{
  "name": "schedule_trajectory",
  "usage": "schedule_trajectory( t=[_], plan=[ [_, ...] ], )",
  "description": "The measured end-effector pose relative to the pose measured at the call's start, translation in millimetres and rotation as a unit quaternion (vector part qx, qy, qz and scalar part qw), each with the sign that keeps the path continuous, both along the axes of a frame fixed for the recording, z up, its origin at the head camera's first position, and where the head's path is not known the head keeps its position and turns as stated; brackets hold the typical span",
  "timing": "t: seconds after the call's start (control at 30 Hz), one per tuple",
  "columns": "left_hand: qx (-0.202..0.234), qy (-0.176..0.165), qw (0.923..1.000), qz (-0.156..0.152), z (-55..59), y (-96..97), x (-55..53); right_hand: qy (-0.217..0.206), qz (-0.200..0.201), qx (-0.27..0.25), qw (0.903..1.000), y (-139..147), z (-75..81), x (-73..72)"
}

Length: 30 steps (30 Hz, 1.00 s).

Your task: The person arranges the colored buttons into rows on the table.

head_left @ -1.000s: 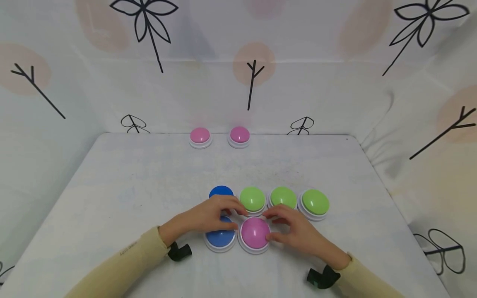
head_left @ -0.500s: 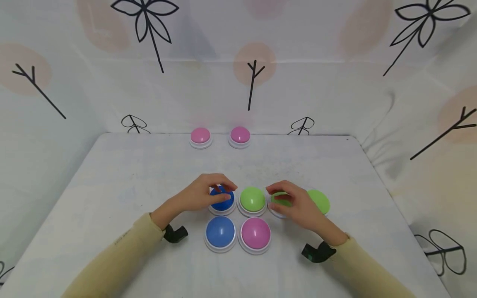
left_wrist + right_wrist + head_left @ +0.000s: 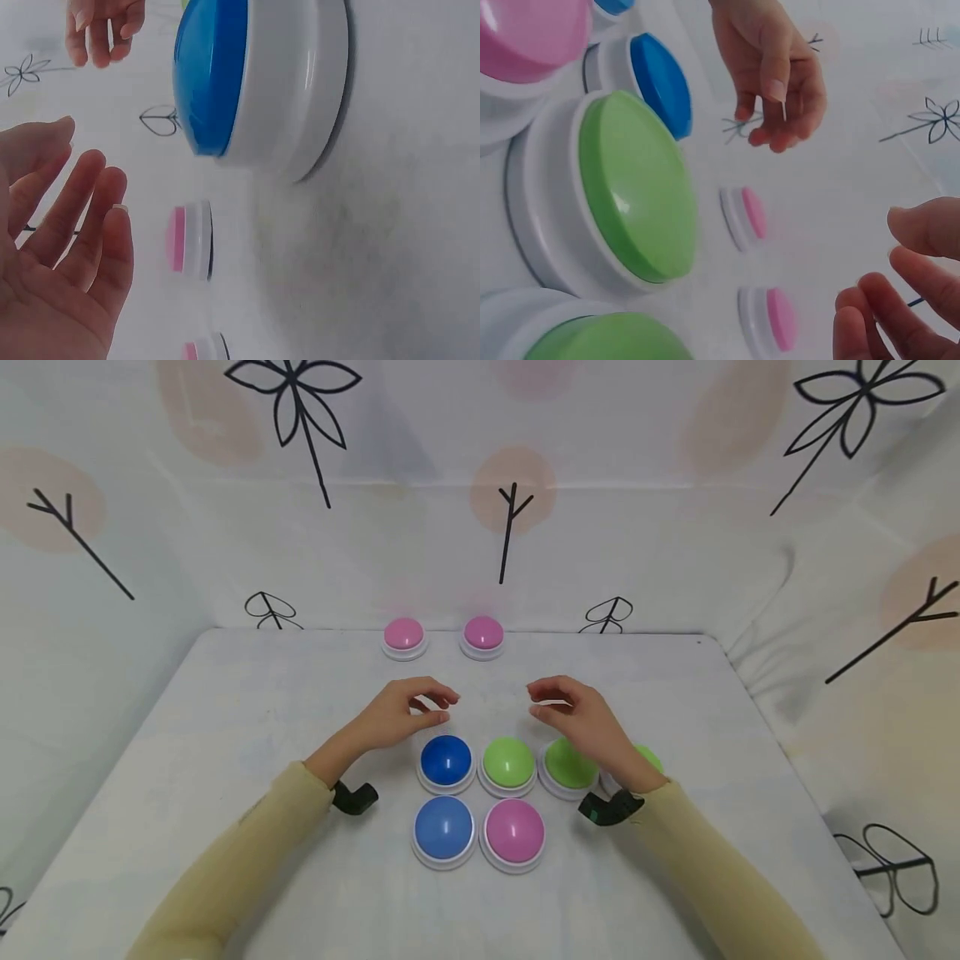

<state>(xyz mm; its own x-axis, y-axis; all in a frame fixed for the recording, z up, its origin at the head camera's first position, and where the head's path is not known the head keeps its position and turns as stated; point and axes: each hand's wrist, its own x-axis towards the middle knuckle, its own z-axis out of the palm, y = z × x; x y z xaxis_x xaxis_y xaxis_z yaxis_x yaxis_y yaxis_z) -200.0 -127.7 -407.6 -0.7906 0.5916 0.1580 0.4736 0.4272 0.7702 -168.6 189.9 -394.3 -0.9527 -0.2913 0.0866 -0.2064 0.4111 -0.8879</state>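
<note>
My left hand [image 3: 393, 712] hovers just behind and left of the dark blue push button [image 3: 446, 761], fingers loosely bent and holding nothing. Across from it my right hand [image 3: 573, 714] is raised over the row of green buttons, also holding nothing. In the head view it overlaps the middle green button [image 3: 570, 766] and its wrist hides much of the right green button [image 3: 649, 757]. Between the hands sits another green button [image 3: 508, 762]. Nearer me stand a lighter blue button [image 3: 444, 827] and a pink button [image 3: 514, 831]. All have white round bases.
Two more pink buttons, a left one [image 3: 403, 634] and a right one [image 3: 483, 633], stand at the far edge of the white table [image 3: 300, 685]. A white patterned cloth [image 3: 390, 543] rises behind and at both sides. Each wrist carries a black camera mount [image 3: 355, 798].
Both hands have moved away from the near blue and pink buttons, over the middle row, to the space behind it. The buttons have stayed where they were.
</note>
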Motion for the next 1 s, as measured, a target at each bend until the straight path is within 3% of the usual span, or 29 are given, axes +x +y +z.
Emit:
schedule_trajectory(
  t=[0.43, 0.6, 0.8, 1.0],
  plan=[
    [0.034, -0.061, 0.9953, 0.068, -3.9, -4.4, -27.6, -0.033, -0.047, -0.036, 0.9977, -22.8, 2.5, -55.0],
    [0.031, -0.066, 0.9938, 0.083, -7.5, -3.1, -37.8, -0.061, -0.069, -0.076, 0.9928, -35.5, -0.3, -75.6],
    [0.021, -0.073, 0.9917, 0.103, -14.4, -0.9, -55.1, -0.063, -0.101, -0.115, 0.9861, -49.0, -4.8, -97.4],
    [0.021, -0.09, 0.9885, 0.12, -15.5, 1.1, -63.4, -0.077, -0.127, -0.143, 0.9785, -58.3, -13.7, -115.2]
  ],
)
